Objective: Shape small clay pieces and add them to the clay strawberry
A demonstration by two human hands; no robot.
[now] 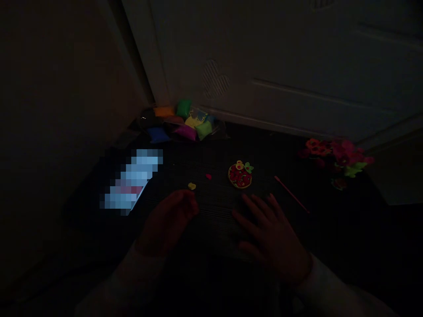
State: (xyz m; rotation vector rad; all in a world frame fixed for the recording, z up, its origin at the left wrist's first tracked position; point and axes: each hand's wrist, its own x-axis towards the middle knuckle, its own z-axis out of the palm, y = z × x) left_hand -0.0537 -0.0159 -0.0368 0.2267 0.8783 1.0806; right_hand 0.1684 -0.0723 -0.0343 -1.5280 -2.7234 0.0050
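Note:
In dim light, my right hand [269, 233] lies palm down over the dark table with its fingers spread, holding nothing. Just beyond its fingertips is a small round clay dish [240, 177] with a yellow rim, filled with red pieces; a yellow flower and a green flower sit on its far edge. My left hand [170, 222] is curled, its fingers drawn together; what they hold, if anything, is hidden in the dark. A small flattened yellow clay piece [192, 186] is just past the left fingers, and a red clay bit [208, 176] lies farther right.
A pink stick tool [291, 193] lies right of the dish. Farther right stands a bunch of pink, orange and green flowers [343, 154]. A lit phone screen [132, 182] glows at left. Several coloured clay packets [187, 123] lie by the white panel [284, 57] at the back.

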